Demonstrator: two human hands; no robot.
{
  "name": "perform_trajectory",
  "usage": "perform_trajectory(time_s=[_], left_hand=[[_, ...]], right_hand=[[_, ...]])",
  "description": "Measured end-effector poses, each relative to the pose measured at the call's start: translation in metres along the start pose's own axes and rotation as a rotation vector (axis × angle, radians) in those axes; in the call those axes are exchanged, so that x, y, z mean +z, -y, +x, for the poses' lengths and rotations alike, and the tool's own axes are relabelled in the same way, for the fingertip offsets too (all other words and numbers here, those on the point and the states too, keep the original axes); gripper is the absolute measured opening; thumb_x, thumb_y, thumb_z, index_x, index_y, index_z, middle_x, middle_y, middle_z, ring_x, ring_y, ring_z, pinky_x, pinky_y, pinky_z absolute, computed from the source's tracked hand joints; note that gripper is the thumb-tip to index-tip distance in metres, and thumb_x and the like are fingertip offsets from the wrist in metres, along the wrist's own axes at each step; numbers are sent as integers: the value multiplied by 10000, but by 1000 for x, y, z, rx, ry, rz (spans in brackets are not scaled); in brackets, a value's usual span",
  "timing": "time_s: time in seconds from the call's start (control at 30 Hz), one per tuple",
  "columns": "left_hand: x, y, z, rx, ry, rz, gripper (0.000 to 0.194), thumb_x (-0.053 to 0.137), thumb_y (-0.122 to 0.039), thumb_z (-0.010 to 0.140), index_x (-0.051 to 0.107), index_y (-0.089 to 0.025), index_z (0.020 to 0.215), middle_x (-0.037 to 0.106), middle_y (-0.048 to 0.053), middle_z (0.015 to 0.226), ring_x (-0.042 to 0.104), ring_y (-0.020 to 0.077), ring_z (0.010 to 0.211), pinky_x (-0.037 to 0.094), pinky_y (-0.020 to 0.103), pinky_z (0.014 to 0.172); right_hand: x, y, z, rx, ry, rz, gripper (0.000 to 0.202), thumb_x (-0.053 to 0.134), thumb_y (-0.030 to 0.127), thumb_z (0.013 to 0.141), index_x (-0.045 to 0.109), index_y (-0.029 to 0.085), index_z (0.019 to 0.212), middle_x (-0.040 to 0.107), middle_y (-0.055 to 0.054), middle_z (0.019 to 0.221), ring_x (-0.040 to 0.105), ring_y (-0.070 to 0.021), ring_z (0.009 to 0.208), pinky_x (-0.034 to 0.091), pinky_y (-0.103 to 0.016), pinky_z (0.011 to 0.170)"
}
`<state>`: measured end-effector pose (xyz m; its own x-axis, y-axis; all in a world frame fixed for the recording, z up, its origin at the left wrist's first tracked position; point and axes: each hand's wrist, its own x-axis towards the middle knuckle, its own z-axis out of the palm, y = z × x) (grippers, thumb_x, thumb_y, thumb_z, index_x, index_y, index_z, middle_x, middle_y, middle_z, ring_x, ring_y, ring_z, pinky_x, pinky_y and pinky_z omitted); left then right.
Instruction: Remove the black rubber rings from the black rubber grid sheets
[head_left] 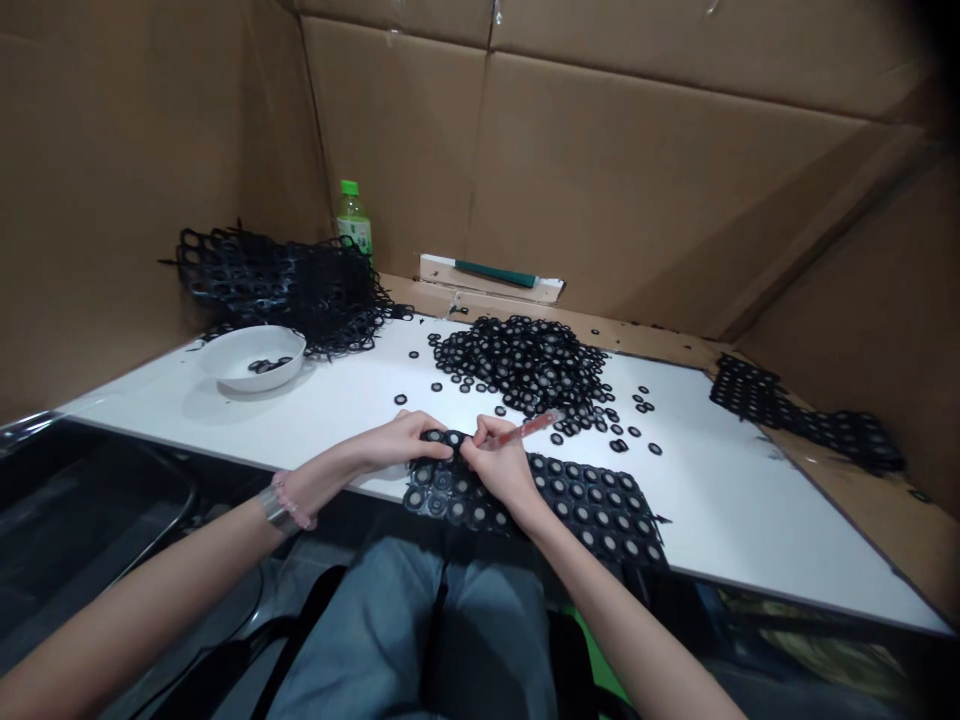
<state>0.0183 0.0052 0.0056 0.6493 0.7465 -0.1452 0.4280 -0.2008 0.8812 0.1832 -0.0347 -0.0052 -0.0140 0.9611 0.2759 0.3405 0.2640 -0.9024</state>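
Observation:
A black rubber sheet of moulded rings (596,505) lies along the table's front edge, with pale round centres in its rows. My left hand (405,440) pinches the sheet's upper left corner between thumb and fingers. Closed around a red, see-through pen-like tool (529,427) is my right hand (499,460), its fingertips resting at the sheet close to my left thumb. The tool's tip is hidden by my fingers. Just beyond my hands rises a heap of small black rings (525,365), with several loose ones scattered around it.
At the left a white bowl (255,375) holds a few black rings. Behind it is a tangled pile of black rubber webbing (285,280), near a green-capped bottle (354,220). Another black sheet (806,415) lies at the right. Cardboard walls (600,150) enclose the white table (757,510).

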Motion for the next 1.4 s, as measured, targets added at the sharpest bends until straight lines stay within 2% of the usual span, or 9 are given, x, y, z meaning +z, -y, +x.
perform_trajectory(time_s=[0.2,0.3,0.4,0.57,0.67,0.77,1.1,1.3,1.4], left_hand=[[-1,-1,-2,29,61,-114,292,593,-382,688,482,-134,581,336,-54,544,268,80,519,204,212,484],[-6,-6,-3,4,101,-49,337,590,-433,696,470,-142,577,315,-56,534,245,78,505,192,215,469],[-12,-15,3,-18,154,140,422,555,-527,702,469,-143,551,298,-55,506,241,78,482,188,218,454],[-7,-21,21,46,-16,364,465,467,-585,736,560,-142,627,439,-27,540,369,106,515,239,211,482],[0,-17,27,60,8,385,416,496,-536,732,572,-138,636,441,-33,529,352,101,502,245,209,483],[3,-12,26,89,49,333,384,491,-480,750,534,-133,591,369,-49,505,294,89,491,248,206,486],[11,-10,20,108,-93,216,309,512,-415,749,622,-134,687,582,-8,657,466,144,661,354,211,621],[13,-3,20,100,-58,3,290,525,-392,741,640,-126,767,617,18,735,493,154,697,368,221,637],[9,-7,18,102,-43,65,306,495,-412,760,619,-132,753,578,1,695,460,140,665,347,213,606]], right_hand=[[3,2,-1,-56,29,-41,232,468,116,584,296,202,454,311,76,420,311,-80,424,250,-208,444],[-5,0,3,77,10,185,222,494,139,576,314,206,465,355,81,393,356,-79,387,247,-197,406],[-18,-6,10,200,-113,365,225,511,171,595,313,213,498,394,86,364,366,-77,345,220,-182,364],[-28,-14,13,138,-138,210,228,526,182,616,335,210,497,424,78,363,402,-84,358,281,-188,388],[-26,-16,11,94,-99,119,223,523,179,616,339,212,494,432,75,371,422,-95,364,303,-203,406],[-24,-18,10,64,-82,75,218,516,159,599,337,214,488,434,72,387,439,-106,387,309,-212,422],[-22,-19,11,45,-40,28,214,504,182,627,329,221,511,412,66,415,440,-117,425,326,-225,452],[-16,-12,9,-53,-39,-141,246,487,148,613,300,213,467,341,62,444,350,-100,446,279,-230,464],[-18,-13,11,-24,-35,-85,237,487,146,606,306,213,468,355,64,435,371,-99,436,289,-227,457]])
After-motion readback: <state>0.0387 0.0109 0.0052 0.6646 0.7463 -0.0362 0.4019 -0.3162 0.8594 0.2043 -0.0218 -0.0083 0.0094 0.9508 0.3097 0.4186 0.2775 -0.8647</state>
